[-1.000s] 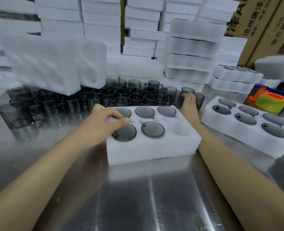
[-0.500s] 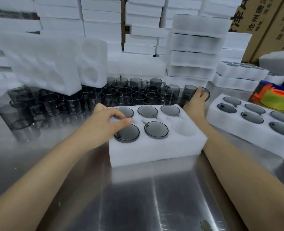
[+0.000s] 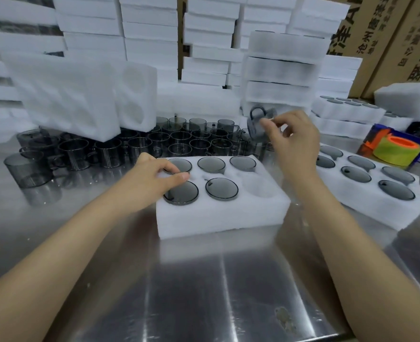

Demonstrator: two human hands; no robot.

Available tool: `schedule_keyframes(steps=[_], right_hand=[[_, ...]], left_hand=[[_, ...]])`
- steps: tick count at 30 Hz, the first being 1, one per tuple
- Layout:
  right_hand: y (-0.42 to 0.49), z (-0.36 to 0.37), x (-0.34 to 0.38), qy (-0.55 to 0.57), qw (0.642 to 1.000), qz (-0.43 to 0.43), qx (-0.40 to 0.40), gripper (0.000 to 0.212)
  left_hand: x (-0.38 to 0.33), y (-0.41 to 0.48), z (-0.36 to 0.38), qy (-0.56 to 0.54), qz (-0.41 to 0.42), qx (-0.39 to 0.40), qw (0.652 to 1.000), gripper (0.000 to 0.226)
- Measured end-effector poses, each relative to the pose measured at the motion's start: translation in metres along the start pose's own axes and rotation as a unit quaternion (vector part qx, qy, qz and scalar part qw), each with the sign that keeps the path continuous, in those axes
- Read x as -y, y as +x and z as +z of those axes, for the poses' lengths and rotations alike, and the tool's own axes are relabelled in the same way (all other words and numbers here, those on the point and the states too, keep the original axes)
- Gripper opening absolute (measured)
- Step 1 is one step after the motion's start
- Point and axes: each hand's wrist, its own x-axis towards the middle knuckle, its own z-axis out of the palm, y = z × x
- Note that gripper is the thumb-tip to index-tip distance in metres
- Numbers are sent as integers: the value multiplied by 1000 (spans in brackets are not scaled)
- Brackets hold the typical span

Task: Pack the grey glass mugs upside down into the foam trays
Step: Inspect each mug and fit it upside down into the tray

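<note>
Your shiny table (image 3: 204, 280) holds a white foam tray (image 3: 219, 218). Five grey mugs (image 3: 221, 189) sit upside down in it, and one hole (image 3: 259, 187) at the front right is open. Your left hand (image 3: 152, 178) rests on the tray's left end, fingers loosely bent and thumb on the foam. Your right hand (image 3: 293, 139) pinches one mug (image 3: 257, 124), tipped in the air behind the tray.

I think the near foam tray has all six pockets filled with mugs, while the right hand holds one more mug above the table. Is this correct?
Not quite. The head view shows only five pockets of the foam tray filled; its front right pocket is empty. The right hand does hold a mug above the table.
</note>
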Motion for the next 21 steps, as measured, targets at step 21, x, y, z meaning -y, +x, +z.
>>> schedule_keyframes(steps=[21], right_hand=[[-21,0,19,213,898,45,382,52]], left_hand=[[-1,-2,-1,3,2,0,1000,24]])
